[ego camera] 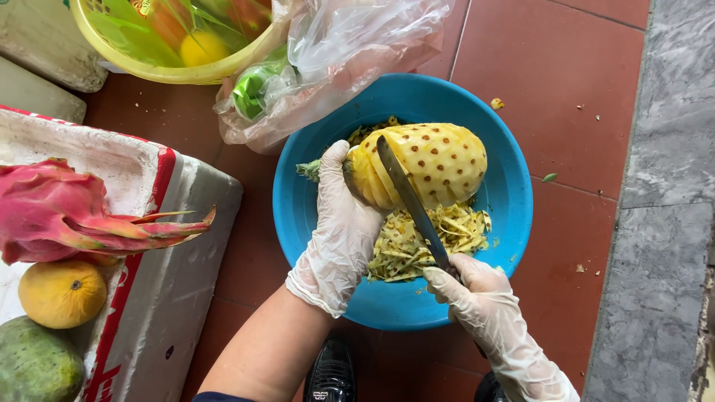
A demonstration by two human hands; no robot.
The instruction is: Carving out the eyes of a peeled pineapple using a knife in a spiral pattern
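Head view, looking down: a peeled yellow pineapple [428,164] is held over a big blue bowl [514,216] that sits on the red tile floor [551,82]. The pineapple is near the middle of the picture, a bit toward 12 o'clock, with brown eyes dotted all over it. Its stubby green top points to 9 o'clock.

The left hand [339,223], in a thin see-through glove, is wrapped around the pineapple's top end and grips it tight. The right hand [477,294], gloved too, is at 5 o'clock and is closed on the handle of a long knife [410,197]. The blade lies slanted across the fruit and touches it near the left hand's thumb. A slanted groove is already cut on that side.

Under the pineapple, inside the bowl, is a heap of yellow peel scraps [417,246].

To cut well here, I think the blade should follow the slanted rows of eyes and go in only a little way, so the sweet part stays. The thumb is very close to the blade, so the cut should be slow, and the fruit should stay over the bowl to catch the bits.

At 9 o'clock a white foam box [171,246] holds a pink dragon fruit [59,212], an orange fruit [62,292] and a green fruit [33,365]. At 11 o'clock is a yellow basket [112,45], with a clear plastic bag [350,52] beside it. A grey stone edge [663,223] runs down at 3 o'clock.
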